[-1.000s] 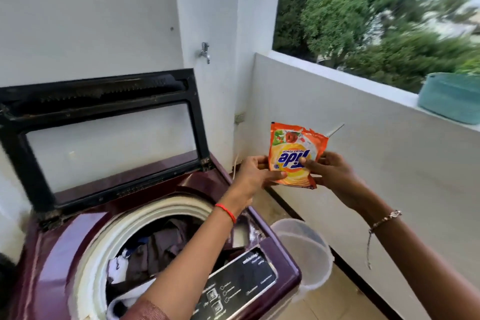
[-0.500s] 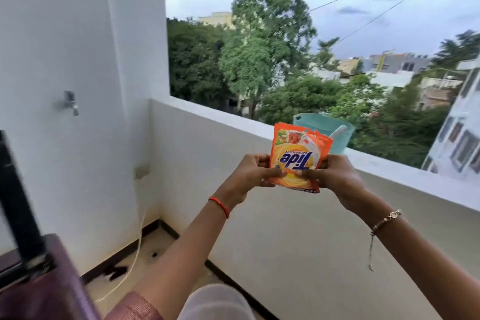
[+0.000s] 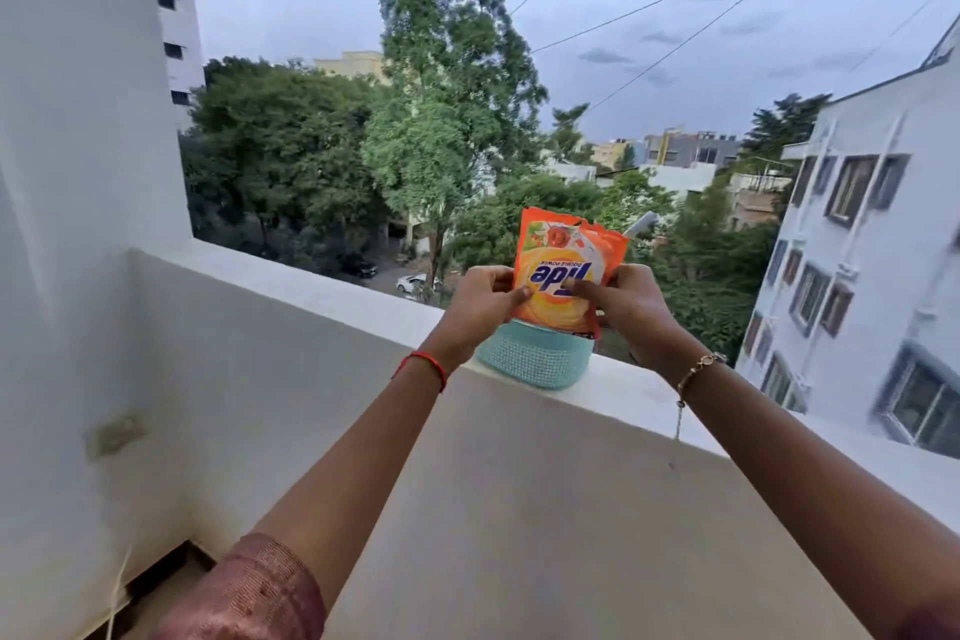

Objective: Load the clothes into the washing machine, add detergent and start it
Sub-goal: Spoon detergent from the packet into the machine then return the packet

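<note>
An orange detergent pouch is held upright in front of me, its blue lettering upside down, just above a teal basket on the balcony ledge. My left hand grips the pouch's left edge, thumb across its front. My right hand grips the right edge the same way. A white handle-like thing pokes up behind the pouch. The washing machine and the clothes are out of view.
The white balcony wall runs across in front of me, its ledge carrying the basket. A white pillar stands at the left, with a wall socket low on it. Trees and buildings lie beyond.
My view has swung up and right, off the open washing machine toward the ledge. Both hands carried the pouch over to the teal basket, and its lettering now reads upside down.
</note>
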The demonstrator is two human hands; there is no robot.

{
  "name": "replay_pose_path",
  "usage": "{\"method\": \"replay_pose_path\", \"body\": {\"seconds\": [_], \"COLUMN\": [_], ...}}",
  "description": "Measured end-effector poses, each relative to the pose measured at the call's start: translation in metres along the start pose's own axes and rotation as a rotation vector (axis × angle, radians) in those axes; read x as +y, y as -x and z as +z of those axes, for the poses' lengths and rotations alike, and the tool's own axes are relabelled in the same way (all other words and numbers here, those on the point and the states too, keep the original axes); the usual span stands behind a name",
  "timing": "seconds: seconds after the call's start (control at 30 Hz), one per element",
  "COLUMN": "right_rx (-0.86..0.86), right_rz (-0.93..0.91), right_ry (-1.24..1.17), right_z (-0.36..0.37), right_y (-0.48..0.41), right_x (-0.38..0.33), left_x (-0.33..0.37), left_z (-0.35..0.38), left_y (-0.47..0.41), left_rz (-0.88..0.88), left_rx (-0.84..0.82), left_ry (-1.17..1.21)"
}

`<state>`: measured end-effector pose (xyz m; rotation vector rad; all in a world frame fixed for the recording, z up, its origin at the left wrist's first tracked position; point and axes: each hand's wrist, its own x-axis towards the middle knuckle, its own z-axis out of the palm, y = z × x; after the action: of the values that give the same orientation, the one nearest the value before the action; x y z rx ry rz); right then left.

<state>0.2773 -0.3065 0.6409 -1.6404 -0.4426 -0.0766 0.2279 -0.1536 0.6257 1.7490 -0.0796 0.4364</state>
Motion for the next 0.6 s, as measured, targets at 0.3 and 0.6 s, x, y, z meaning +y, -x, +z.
{"method": "replay_pose_path", "body": {"seconds": [0.3, 0.6], "right_rx": [0.014, -0.224], "right_rz": [0.137, 0.368], "right_ry": [0.256, 0.483], "right_z": [0.005, 0.013], "right_y": [-0.133, -0.191], "right_x": [0.050, 0.105], "left_x": [-0.053, -0.115], "left_z": [0.000, 0.008], "left_y": [-0.144, -0.218], "left_rz": [-0.087, -0.284], "left_rx": [-0.067, -0.256], "left_ry": [-0.317, -0.718]}}
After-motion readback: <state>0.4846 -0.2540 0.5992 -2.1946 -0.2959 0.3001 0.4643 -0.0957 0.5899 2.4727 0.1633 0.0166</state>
